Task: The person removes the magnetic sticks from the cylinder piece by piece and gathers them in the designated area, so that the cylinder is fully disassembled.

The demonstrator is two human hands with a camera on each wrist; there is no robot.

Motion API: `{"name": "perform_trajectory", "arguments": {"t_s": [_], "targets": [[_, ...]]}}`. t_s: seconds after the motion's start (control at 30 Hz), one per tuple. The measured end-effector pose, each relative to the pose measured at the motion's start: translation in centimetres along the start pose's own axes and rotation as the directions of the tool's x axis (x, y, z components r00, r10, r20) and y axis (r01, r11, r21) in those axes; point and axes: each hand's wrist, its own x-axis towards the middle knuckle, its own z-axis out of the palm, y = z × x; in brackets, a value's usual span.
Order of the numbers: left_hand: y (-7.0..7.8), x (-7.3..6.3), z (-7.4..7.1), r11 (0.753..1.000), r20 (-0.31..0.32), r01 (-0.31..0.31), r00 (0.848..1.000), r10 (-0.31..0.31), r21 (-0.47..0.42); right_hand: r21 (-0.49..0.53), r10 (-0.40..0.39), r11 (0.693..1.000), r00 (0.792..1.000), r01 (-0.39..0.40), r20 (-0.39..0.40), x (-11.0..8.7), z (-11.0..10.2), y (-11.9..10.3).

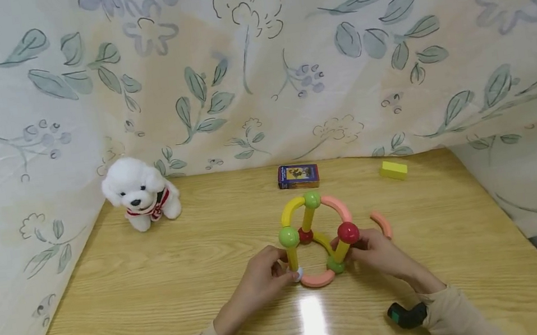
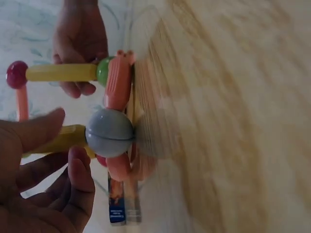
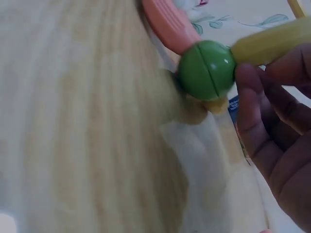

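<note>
A frame of toy balls and rods [image 1: 318, 280] stands on the wooden table in front of me. Three straight yellow rods join its lower and upper balls, and curved coral and yellow pieces run between the balls. My left hand [image 1: 264, 278] holds the near-left yellow rod [image 2: 73, 133], thumb on one side and fingers on the other, just above the grey ball [image 2: 110, 133]. On the opposite side, my right hand [image 1: 378, 252] pinches another yellow rod [image 3: 272, 41] close to the dark green ball [image 3: 206, 70]. A red ball [image 1: 348, 233] caps that rod.
A loose curved coral piece [image 1: 382, 224] lies just beyond my right hand. Farther back are a blue card box [image 1: 298, 176] and a yellow block [image 1: 393, 170]. At the back left sits a white plush dog [image 1: 133, 188]. Floral cloth [image 1: 260, 106] hangs along the table's far edge.
</note>
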Motion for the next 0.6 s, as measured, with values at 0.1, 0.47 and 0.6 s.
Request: {"name": "perform_trajectory", "arguments": {"t_s": [0.1,0.47,0.6], "targets": [[0.0,0.2,0.1,1.0,-0.024,-0.017,1.0,0.018,0.024,-0.002,-0.004,1.0,1.0,0.004,0.013,-0.3,0.4,0.2],[-1.0,3.4,-1.4,0.994,-0.052,-0.026,0.998,0.032,0.108,0.006,-0.053,0.999,0.997,0.052,0.058,-0.7,3.4,-1.1],[-1.3,4.7,-1.6,0.994,-0.035,-0.026,0.999,0.03,0.102,0.01,-0.074,0.997,0.997,0.074,0.022,0.1,5.5,-1.8]]}}
